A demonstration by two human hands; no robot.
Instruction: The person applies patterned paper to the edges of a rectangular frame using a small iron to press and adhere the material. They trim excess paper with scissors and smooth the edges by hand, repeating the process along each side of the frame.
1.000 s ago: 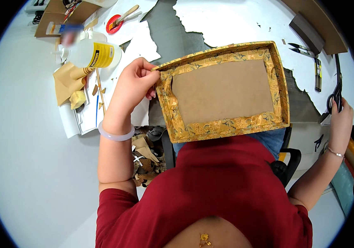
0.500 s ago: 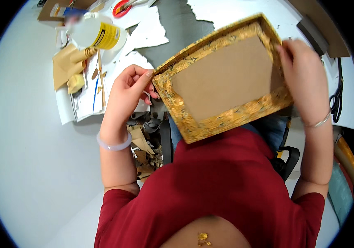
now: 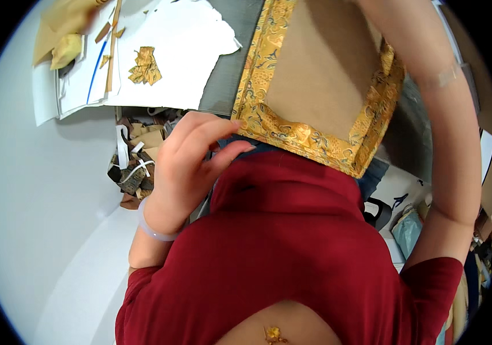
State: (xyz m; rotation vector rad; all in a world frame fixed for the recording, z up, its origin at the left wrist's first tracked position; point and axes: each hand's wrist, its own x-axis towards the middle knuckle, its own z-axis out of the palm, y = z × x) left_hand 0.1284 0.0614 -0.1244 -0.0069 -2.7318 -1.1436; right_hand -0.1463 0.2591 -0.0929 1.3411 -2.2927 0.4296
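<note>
A shallow rectangular tray-like box (image 3: 260, 69), covered in gold patterned fabric with a plain brown panel inside, lies at the table's near edge above my lap. Its far end is cut off by the top of the picture. My left hand (image 3: 185, 155) is beside its near left corner, thumb and forefinger apart. The forefinger tip appears to meet the corner, without a grip on it. My right hand (image 3: 398, 29) reaches over the box's right side toward the far end. Its fingers are out of the picture, so its hold cannot be seen.
White torn-edged paper (image 3: 182, 52) covers the left of the table, with gold fabric scraps (image 3: 145, 66), a thin blue stick (image 3: 96, 72) and a yellow block (image 3: 66, 52) on it. Below the table edge sits a heap of offcuts (image 3: 137, 155).
The box has turned and come to the table's near edge. My left hand has let go of its corner and drawn nearer to me. My right hand has moved farther away, partly out of view.
</note>
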